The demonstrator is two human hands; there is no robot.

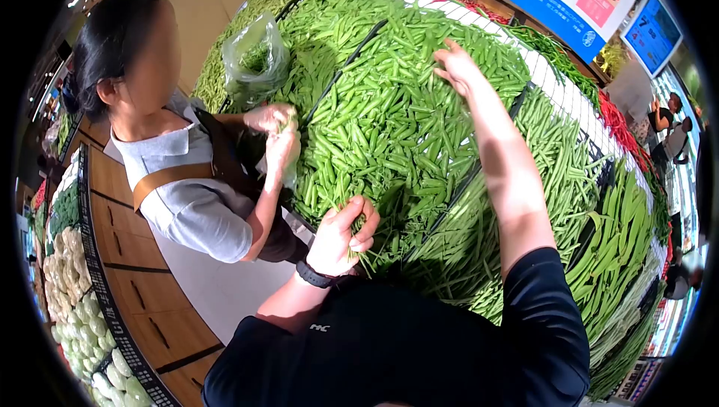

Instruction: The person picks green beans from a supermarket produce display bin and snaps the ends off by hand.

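My left hand, with a dark watch on its wrist, is closed around a small bunch of thin green stems that poke out above and below the fist. Stretched out over the far part of a large heap of green pea pods is my right hand. Its fingers are apart just over the pods, and nothing shows in them. Whether the fingertips touch the pods I cannot tell.
A co-worker stands on the left, both hands raised together over the heap's edge. A plastic bag with greens sits on the pods. Black dividers separate the heap from long green beans and flat pods at right.
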